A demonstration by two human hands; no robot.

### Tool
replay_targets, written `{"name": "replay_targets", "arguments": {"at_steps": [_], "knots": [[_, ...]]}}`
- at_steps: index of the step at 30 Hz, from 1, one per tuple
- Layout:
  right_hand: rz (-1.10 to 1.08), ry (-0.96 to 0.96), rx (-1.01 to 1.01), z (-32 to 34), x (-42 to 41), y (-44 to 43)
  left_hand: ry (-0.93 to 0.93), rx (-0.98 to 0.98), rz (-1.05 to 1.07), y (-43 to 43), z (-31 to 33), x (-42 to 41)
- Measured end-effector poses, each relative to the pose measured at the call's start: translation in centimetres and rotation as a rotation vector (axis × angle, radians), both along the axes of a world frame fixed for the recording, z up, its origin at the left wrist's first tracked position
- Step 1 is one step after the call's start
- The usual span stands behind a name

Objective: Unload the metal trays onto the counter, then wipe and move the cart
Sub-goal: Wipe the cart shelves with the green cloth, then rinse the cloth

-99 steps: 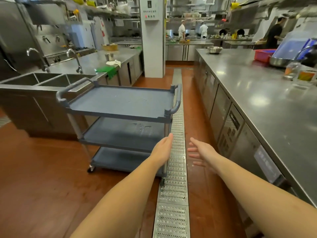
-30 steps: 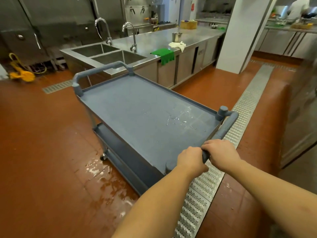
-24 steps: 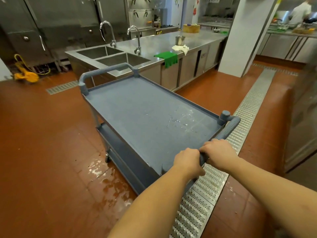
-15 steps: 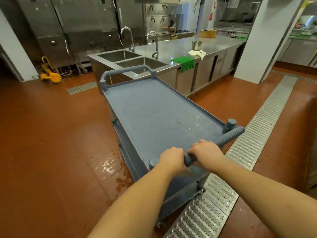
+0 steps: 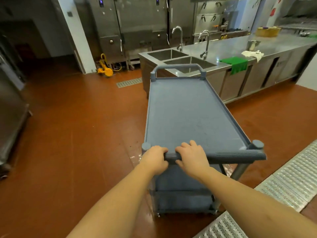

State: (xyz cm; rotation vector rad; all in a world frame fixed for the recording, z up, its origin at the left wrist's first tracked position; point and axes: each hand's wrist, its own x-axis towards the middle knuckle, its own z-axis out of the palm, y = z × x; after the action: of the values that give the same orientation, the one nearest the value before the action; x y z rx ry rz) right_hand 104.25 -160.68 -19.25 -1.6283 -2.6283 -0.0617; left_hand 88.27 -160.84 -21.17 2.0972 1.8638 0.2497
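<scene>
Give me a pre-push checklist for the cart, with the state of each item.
1. Grip: ok. The left hand and right hand both grip the near handle, toward its left end.
2. Top shelf unloaded: ok, no trays show on it.
3. Lower shelves: cannot tell, mostly hidden.
4. Path straight ahead: not ok. The sink counter stands just past the far handle.
5. Floor left of the cart: ok, no obstacle shows.
6. Grate: ok. It lies to the right, and the near wheels look to be on red floor.
</scene>
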Motion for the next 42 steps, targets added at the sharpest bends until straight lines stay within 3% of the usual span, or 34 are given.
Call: {"name": "replay_targets", "arguments": {"at_steps": [7, 9, 14, 18, 22, 32, 42], "knots": [[0.03, 0.12, -0.111, -1.1, 0.3, 0.4, 0.123, -0.017, 0.087, -0.9, 1.6, -1.6], [-0.069, 0.219, -0.142, -0.5, 2.6, 0.9, -0.032, -0.035, 0.082, -0.4, 2.4, -0.1], [-0.38, 0.472, -0.127, 1.6, 11.2, 3.6, -0.743, -0.109, 0.172, 2.4, 4.4, 8.7], [-0.544, 0.815, -0.133, 3.2, 19.3, 5.2, -0.949, -0.209, 0.176, 4.8, 5.6, 17.8], [-0.706, 1.046, -0.242, 4.1, 28.4, 6.9, -1.019, -0.332, 0.174, 7.5, 6.6, 27.8], [-0.862, 1.458, -0.376, 7.3, 47.7, 10.8, -1.045, -0.302, 0.154, 13.3, 8.4, 46.6], [-0.808, 1.546, -0.392, 7.1, 55.0, 17.6, -1.006, -0.298, 0.153, 21.1, 7.4, 55.0]]}}
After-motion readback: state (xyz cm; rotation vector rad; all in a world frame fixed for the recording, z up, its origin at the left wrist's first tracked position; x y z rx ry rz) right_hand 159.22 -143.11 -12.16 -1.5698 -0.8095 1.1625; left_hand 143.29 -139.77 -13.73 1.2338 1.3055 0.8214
